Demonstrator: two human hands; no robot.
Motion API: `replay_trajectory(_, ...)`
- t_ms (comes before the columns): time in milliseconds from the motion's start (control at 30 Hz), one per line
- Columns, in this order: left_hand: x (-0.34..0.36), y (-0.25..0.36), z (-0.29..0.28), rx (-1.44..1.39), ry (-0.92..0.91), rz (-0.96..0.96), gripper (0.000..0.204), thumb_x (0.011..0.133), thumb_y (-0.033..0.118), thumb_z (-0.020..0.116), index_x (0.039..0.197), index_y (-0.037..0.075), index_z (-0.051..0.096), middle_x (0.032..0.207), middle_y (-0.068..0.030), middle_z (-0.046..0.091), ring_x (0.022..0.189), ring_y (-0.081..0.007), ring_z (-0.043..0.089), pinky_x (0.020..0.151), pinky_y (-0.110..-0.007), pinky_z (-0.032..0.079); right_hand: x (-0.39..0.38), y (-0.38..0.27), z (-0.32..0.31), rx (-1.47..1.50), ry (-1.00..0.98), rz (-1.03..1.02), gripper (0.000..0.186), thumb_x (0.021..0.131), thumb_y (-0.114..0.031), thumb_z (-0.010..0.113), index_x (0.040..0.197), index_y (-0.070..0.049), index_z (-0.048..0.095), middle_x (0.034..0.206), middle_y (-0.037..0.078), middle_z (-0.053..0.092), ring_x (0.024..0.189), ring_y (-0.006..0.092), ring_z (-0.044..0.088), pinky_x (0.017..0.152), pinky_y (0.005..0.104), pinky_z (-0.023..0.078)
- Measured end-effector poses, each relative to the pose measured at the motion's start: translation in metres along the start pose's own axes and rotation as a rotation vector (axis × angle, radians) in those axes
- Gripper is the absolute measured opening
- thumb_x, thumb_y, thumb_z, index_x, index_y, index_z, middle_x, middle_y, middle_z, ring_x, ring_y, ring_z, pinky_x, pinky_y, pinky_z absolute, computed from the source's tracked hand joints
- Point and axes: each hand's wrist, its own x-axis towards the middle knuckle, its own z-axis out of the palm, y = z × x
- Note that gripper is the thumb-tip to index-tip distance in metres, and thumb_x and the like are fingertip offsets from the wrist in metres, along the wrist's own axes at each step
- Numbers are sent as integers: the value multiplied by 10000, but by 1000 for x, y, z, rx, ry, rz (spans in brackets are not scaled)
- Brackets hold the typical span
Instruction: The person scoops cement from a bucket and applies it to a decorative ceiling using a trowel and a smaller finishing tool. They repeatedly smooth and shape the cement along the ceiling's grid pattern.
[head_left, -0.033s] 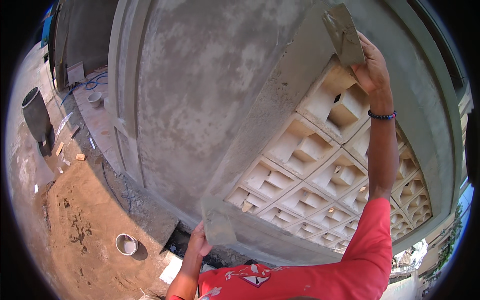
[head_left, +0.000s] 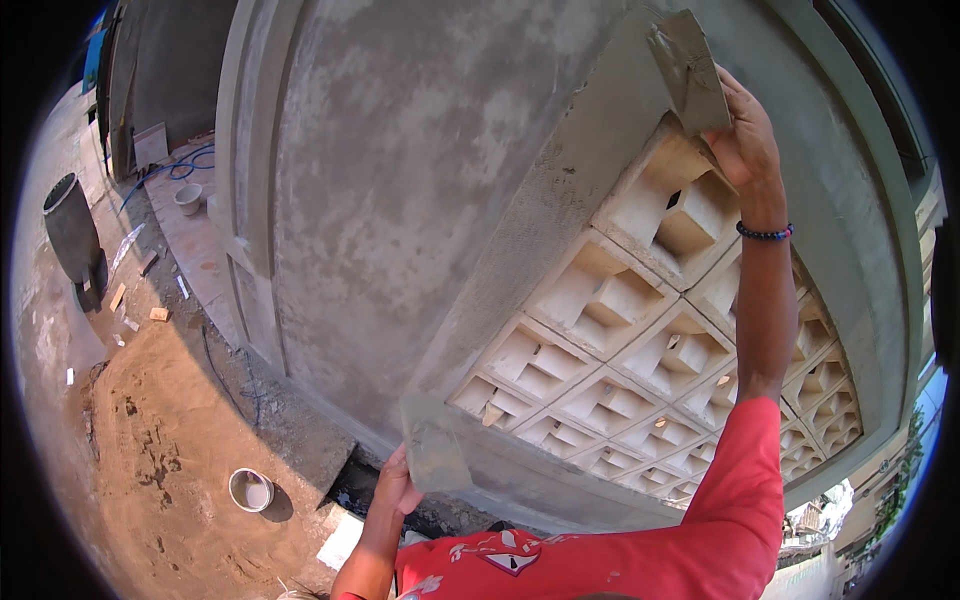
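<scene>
At the upper right, my raised right hand grips a flat rectangular plastering trowel smeared with wet grey mortar. The trowel lies by the top corner of the pierced block screen, against the band of fresh mortar along the screen's edge. Low in the middle, my left hand is closed on the edge of a flat grey mortar board, held near the foot of the wall. A thin grey film coats this board. Some fingers of both hands are hidden behind what they hold.
Grey plastered wall fills the middle. On the left are a sand heap, a white bucket, a dark upright cylinder, another pale bucket and a blue hose. A dark trench runs along the wall's foot.
</scene>
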Motion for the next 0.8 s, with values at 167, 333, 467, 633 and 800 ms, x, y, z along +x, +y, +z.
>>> replay_trajectory(167,2,-2,-4,14,-3,-6,495,850,90,537,1308,-1,373,1231,-132,518,1099,-235,538,936,-376,445,1,-12,-6,-16,61,-23,359,940,-82,380,1275,46,408,1157,84,556,1015,125,555,877,251,463)
replay_trajectory(333,5,2,8,-9,29,-15,491,847,95,544,1300,-2,380,1212,-129,528,1078,-237,547,929,-381,447,-4,-28,-39,26,37,-87,363,933,-71,388,1277,45,406,1199,98,534,1051,144,545,911,254,447)
replay_trajectory(467,9,0,8,-24,46,-38,473,846,85,541,1288,1,394,1191,-129,539,1056,-242,558,911,-384,459,-17,-47,-62,-7,121,-143,363,933,-68,384,1278,45,404,1211,102,527,1062,150,542,916,265,447)
replay_trajectory(633,13,-2,9,-39,25,-90,437,838,50,526,1261,14,425,1171,-135,551,1041,-254,568,884,-395,478,-37,-70,-97,-144,135,-165,361,932,-82,421,1274,34,419,1185,101,545,1034,135,559,881,256,468)
replay_trajectory(800,17,-10,12,-25,51,-120,426,813,5,516,1233,17,450,1146,-136,567,1018,-256,584,874,-396,487,-44,-85,-100,-262,68,-142,385,915,-108,488,1272,27,430,1142,103,573,1000,117,577,841,242,488)
